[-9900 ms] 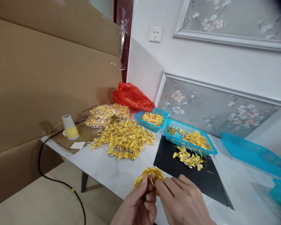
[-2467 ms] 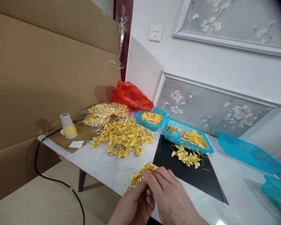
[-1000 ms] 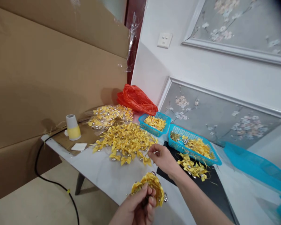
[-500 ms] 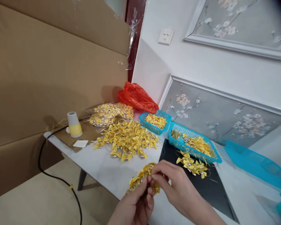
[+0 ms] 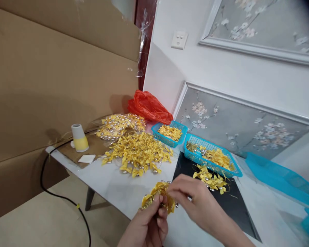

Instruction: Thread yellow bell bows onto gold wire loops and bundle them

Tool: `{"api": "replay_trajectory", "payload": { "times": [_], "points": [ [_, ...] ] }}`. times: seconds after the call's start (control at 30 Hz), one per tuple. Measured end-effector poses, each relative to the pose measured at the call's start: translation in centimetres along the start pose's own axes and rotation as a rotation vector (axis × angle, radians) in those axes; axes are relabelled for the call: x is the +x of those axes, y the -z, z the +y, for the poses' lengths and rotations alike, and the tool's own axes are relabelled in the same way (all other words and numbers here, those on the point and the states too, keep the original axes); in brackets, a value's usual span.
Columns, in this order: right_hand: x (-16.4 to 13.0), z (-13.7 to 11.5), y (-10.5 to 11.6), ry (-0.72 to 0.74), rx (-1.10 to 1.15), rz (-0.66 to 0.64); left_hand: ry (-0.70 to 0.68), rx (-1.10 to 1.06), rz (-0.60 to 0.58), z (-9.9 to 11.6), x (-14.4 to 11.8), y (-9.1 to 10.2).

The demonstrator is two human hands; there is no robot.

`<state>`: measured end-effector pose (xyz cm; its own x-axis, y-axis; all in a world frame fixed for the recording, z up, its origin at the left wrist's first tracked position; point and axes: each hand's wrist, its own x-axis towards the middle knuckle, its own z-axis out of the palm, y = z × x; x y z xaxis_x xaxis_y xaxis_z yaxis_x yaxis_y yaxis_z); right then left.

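My left hand [image 5: 145, 228] grips a bunch of yellow ribbon bows [image 5: 157, 198] with small silver bells, held just above the near edge of the white marble table [image 5: 113, 185]. My right hand [image 5: 193, 200] pinches the right side of the same bunch with thumb and fingertips. A large heap of loose yellow bows [image 5: 137, 154] lies on the table beyond the hands. A smaller cluster of bows [image 5: 209, 179] rests on a black mat [image 5: 221, 202] to the right.
Two blue baskets [image 5: 170, 132] [image 5: 211, 156] hold more bows; a longer blue basket [image 5: 280, 173] lies at right. A red plastic bag [image 5: 148, 106], a bagged pile of bows [image 5: 118, 124], a yellow and white cup-shaped device [image 5: 79, 138] with a black cable [image 5: 67, 206], and cardboard sheets [image 5: 54, 79] stand at left.
One second ago my right hand was out at the big heap of bows. It has since come back to the bunch in my left hand and now pinches it.
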<state>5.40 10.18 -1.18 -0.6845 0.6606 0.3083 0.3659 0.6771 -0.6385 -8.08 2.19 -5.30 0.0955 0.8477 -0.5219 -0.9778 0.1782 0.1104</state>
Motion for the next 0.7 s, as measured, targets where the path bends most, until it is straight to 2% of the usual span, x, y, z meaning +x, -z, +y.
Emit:
{"api": "replay_trajectory", "payload": {
  "times": [0.1,0.23,0.33,0.5,0.7],
  "points": [
    [2.6,2.7,-0.3,-0.185,-0.022,0.096,0.053,-0.051,0.001,0.3,-0.3,-0.2],
    [6.4,7.2,-2.5,-0.341,-0.037,0.07,0.125,-0.079,0.016,0.4,-0.8,-0.5],
    [8.5,8.9,-4.1,-0.4,-0.069,0.067,0.139,-0.069,0.015,0.6,-0.9,-0.6],
    [9.7,8.9,-5.1,-0.393,-0.111,0.055,0.122,-0.043,0.014,1.0,-0.8,-0.4],
    [8.2,7.5,-3.7,-0.321,-0.142,0.074,0.137,-0.029,0.021,1.1,-0.5,0.2]
  ]
}}
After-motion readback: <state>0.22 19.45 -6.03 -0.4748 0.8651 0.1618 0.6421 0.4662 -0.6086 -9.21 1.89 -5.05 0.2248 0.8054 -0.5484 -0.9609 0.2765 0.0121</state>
